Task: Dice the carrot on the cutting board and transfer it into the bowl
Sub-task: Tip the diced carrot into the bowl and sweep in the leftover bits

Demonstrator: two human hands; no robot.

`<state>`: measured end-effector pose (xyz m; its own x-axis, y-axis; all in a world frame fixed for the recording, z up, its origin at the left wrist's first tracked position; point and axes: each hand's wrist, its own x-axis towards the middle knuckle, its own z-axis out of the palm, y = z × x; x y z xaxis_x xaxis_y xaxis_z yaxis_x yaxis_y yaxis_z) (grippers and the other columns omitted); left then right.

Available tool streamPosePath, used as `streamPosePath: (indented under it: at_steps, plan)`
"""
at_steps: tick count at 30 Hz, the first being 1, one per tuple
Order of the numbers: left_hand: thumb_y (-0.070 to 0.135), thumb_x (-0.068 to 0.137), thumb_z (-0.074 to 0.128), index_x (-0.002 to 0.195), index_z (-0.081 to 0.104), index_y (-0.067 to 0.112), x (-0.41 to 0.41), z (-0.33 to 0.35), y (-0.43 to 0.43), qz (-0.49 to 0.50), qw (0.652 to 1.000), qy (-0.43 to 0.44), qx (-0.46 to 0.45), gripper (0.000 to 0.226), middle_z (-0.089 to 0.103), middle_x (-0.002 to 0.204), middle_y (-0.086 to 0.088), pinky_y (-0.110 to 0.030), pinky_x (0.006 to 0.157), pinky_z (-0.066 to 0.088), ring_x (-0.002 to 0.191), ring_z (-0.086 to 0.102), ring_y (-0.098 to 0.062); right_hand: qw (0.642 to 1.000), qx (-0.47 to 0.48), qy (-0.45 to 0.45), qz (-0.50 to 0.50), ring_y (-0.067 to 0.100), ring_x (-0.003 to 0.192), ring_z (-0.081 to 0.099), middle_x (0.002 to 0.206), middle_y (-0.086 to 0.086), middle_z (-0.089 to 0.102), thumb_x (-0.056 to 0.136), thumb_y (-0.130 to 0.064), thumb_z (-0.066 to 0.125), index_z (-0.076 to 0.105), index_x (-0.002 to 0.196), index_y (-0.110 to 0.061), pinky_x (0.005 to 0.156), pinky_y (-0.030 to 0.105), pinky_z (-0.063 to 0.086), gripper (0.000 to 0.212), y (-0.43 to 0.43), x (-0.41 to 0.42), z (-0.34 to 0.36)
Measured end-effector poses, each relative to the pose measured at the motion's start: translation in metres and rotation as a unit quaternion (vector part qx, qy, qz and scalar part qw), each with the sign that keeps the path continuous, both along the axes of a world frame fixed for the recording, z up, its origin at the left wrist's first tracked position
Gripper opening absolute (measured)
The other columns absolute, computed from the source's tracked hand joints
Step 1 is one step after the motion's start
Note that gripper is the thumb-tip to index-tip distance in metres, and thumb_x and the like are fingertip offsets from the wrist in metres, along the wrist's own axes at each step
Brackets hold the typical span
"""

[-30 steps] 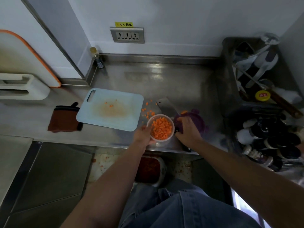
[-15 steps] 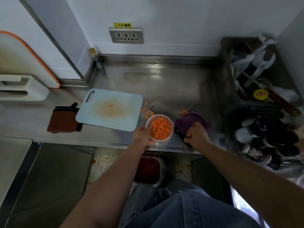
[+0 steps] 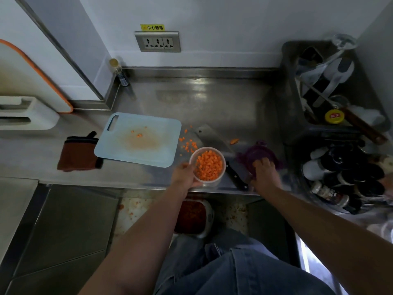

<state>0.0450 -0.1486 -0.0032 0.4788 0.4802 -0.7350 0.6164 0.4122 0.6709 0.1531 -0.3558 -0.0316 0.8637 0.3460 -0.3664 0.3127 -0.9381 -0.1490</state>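
Where the steel counter (image 3: 212,99) meets its near edge, the left hand (image 3: 186,174) grips a clear round bowl (image 3: 209,182), fingers wrapped round its 9 o'clock side. Bowl upright, filled almost to the rim with diced carrot (image 3: 208,166).

Right hand (image 3: 264,173) at 3 o'clock from the bowl, laid over the near edge of a purple lid (image 3: 260,153) that lies on the counter. Fingers bent down onto it; whether they pinch it or only press on it, cannot tell, as the palm hides the contact.

Cleaver (image 3: 209,136) flat on the counter between bowl and lid: blade toward 11 o'clock, dark handle toward 5 o'clock, passing just beside the bowl.

Pale blue cutting board (image 3: 127,154) at 10 o'clock from the bowl, near but not touching it. Orange stain in its middle, a few cubes left on it. Loose carrot bits (image 3: 188,144) on bare steel between board and blade. One larger carrot scrap (image 3: 234,141) at 12 o'clock from the lid.

Brown cloth (image 3: 78,153) at 9 o'clock from the board, just beside it. Wall socket (image 3: 157,41) at 12 o'clock. Utensil rack (image 3: 319,60) and a cluster of jars (image 3: 344,175) along the right. Red-filled tray (image 3: 192,216) on the floor under the counter edge.
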Motion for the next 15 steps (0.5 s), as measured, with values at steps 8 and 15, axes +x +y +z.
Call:
streamPosePath:
  at_steps: [8, 15]
  plan:
    - [0.016, 0.100, 0.048, 0.081, 0.054, 0.016, 0.003, -0.005, -0.002, 0.010, 1.000, 0.001, 0.007, 0.020, 0.060, 0.083, -0.008, -0.049, 0.079, 0.057, 0.074, 0.062, -0.023, 0.994, 0.066, -0.085, 0.028, 0.034, 0.104, 0.054, 0.113, 0.016, 0.057, 0.078, -0.011, 0.064, 0.054, 0.112, -0.005, 0.081, 0.038, 0.044, 0.036, -0.005, 0.004, 0.016]
    - [0.017, 0.101, 0.043, 0.102, 0.053, 0.011, 0.001, 0.004, -0.003, 0.009, 1.000, -0.002, -0.009, 0.012, 0.060, 0.102, -0.016, -0.035, 0.060, 0.057, 0.097, 0.062, -0.033, 0.919, 0.340, -0.175, -0.096, 0.023, 0.082, 0.057, 0.096, 0.009, 0.062, 0.091, -0.002, 0.051, 0.055, 0.109, -0.004, 0.071, 0.034, 0.046, 0.018, 0.020, 0.030, 0.066]
